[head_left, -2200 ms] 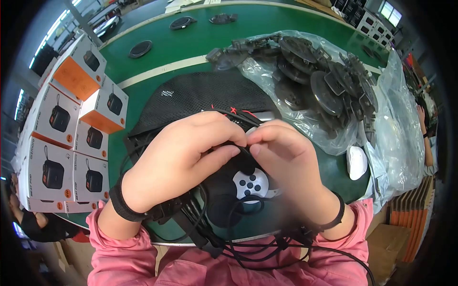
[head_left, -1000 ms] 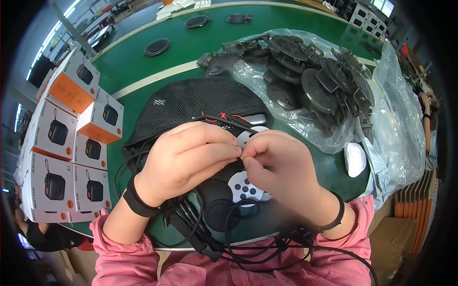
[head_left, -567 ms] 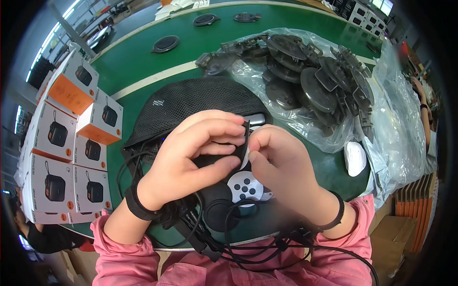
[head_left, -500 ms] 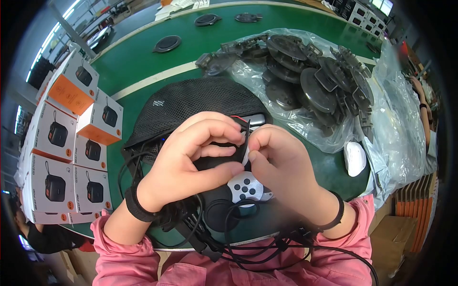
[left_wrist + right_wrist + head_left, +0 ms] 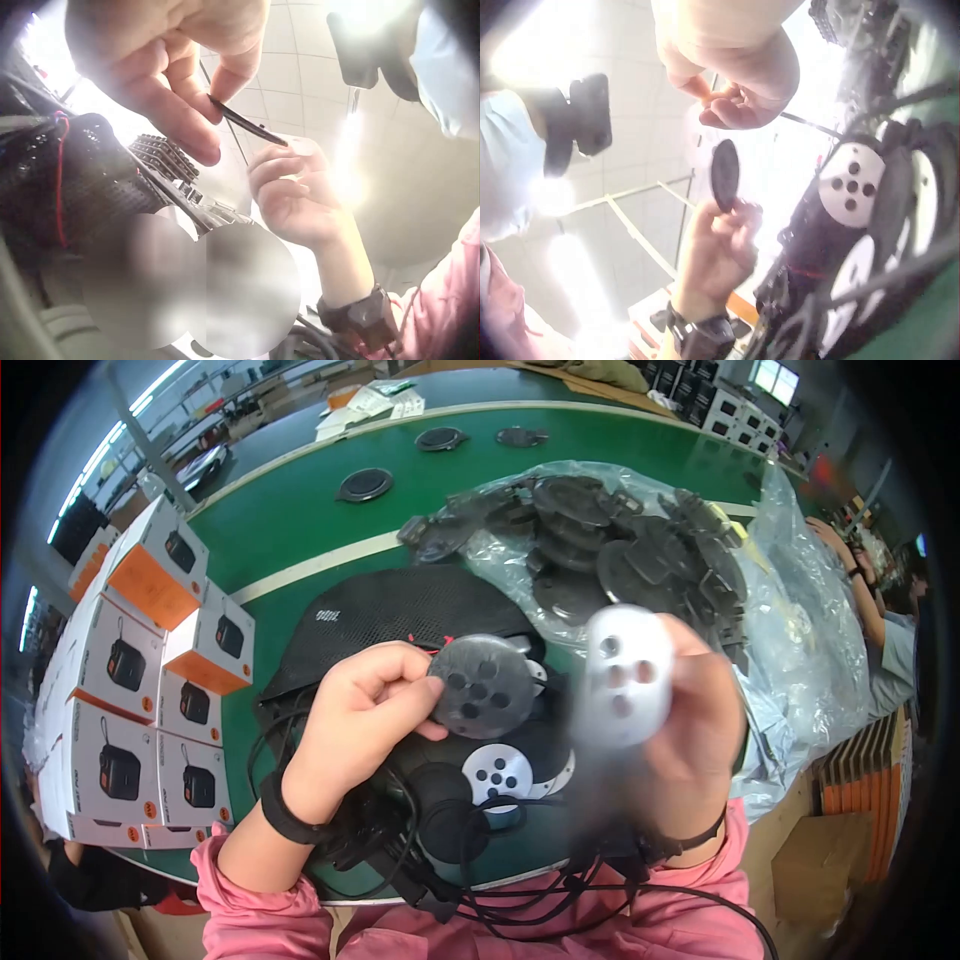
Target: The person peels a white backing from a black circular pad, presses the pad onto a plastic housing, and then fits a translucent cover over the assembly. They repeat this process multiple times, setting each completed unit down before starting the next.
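Note:
In the head view my left hand (image 5: 360, 715) pinches the edge of a dark round disc (image 5: 485, 690) with several holes, its face turned up. To the right, my blurred right hand (image 5: 700, 725) holds a whitish piece (image 5: 625, 675) with several holes, apart from the disc. The left wrist view shows the dark disc (image 5: 247, 126) edge-on between my left thumb and fingers (image 5: 176, 75). In the right wrist view my right fingers are curled, and the whitish piece is hard to make out. A white disc with holes (image 5: 497, 775) lies below, beside black round pads (image 5: 450, 825).
Behind the hands lies a black mesh bag (image 5: 400, 610). Black plastic parts (image 5: 570, 550) are heaped on clear plastic at the right. White-and-orange boxes (image 5: 120, 660) stack at the left. Black cables (image 5: 520, 900) run near the front edge. Three dark discs lie farther back.
My hands were close together over a thin dark edge. Now they are apart: the right has moved right with the whitish piece, and the dark disc in the left is turned face up.

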Demonstrator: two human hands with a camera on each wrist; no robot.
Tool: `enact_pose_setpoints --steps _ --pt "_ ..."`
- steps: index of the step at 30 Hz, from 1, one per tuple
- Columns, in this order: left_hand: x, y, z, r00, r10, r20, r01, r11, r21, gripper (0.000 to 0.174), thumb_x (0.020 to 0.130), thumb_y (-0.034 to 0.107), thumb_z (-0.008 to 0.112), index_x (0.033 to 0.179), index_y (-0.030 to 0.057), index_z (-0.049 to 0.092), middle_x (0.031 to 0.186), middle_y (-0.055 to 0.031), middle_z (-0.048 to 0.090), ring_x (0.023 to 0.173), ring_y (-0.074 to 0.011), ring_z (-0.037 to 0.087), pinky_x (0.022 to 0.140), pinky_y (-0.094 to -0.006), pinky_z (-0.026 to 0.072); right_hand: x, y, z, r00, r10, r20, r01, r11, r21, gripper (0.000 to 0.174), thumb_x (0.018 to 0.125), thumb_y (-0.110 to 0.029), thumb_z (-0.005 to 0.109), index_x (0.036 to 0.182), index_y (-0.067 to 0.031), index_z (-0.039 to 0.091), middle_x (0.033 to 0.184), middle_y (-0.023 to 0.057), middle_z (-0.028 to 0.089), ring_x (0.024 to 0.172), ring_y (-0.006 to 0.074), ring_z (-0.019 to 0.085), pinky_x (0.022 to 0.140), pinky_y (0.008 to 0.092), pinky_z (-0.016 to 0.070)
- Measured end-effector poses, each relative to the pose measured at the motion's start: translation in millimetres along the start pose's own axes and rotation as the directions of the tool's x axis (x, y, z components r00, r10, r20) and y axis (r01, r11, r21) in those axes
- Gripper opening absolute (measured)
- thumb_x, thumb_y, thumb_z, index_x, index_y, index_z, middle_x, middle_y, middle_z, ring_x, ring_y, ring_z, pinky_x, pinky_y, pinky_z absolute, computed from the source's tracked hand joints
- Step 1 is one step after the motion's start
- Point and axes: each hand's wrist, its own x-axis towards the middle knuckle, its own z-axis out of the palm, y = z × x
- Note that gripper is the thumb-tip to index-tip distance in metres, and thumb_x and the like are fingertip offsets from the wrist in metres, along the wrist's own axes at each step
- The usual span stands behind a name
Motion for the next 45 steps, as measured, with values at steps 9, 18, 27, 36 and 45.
enact_pose_setpoints --steps 9,18,27,36,45 --pt "-3 3 9 0.993 0.120 0.019 -0.122 0.986 0.115 0.007 0.079 -0.002 0.050 0.076 -0.0060 0.054 0.087 -0.0076 0.050 0.067 -0.0110 0.055 0.054 -0.0190 0.0488 -73 -59 -56 0.695 -0.516 -0.501 -0.365 0.348 -0.864 0.008 0.070 -0.007 0.049 0.065 -0.0004 0.048 0.057 -0.0023 0.044 0.055 0.0045 0.039 0.048 0.0209 0.0311" --pt "-6 2 15 0.999 0.045 0.019 -0.047 0.992 0.114 0.009 0.081 0.002 0.050 0.077 -0.0037 0.054 0.077 -0.0075 0.054 0.058 -0.0117 0.057 0.044 -0.0175 0.0446 -60 -46 -85 0.748 -0.460 -0.479 -0.495 0.095 -0.864 0.018 0.075 -0.014 0.055 0.080 0.0019 0.060 0.062 0.0124 0.056 0.055 0.0208 0.052 0.053 0.0299 0.0409" --pt "-9 6 11 0.936 -0.241 0.258 0.321 0.884 -0.341 0.019 0.086 0.014 0.048 0.079 -0.0023 0.054 0.072 -0.0101 0.060 0.042 -0.0103 0.051 0.034 -0.0181 0.0355 -38 -12 20 0.773 -0.344 0.533 0.469 -0.255 -0.846 0.036 0.056 -0.009 0.067 0.091 -0.0045 0.059 0.082 0.0092 0.056 0.075 0.0248 0.056 0.061 0.0304 0.0459" --pt "3 45 -10 0.980 -0.122 0.158 0.161 0.950 -0.267 0.043 0.091 0.031 0.032 0.081 -0.0032 0.056 0.070 -0.0137 0.060 0.040 -0.0141 0.050 0.033 -0.0195 0.0365 15 15 32 0.636 -0.351 0.687 0.728 -0.023 -0.685 0.016 0.066 -0.002 0.060 0.080 -0.0027 0.054 0.076 0.0077 0.052 0.069 0.0202 0.051 0.065 0.0277 0.0419" --pt "147 47 -49 0.998 0.059 0.021 -0.038 0.304 0.952 0.030 0.076 0.026 0.055 0.094 0.0027 0.059 0.088 -0.0098 0.059 0.083 -0.0219 0.055 0.071 -0.0320 0.0444 22 52 -7 0.984 -0.177 0.006 0.177 0.982 -0.059 0.010 0.084 -0.002 0.047 0.094 -0.0003 0.048 0.088 0.0044 0.056 0.078 0.0084 0.053 0.071 0.0215 0.0427"
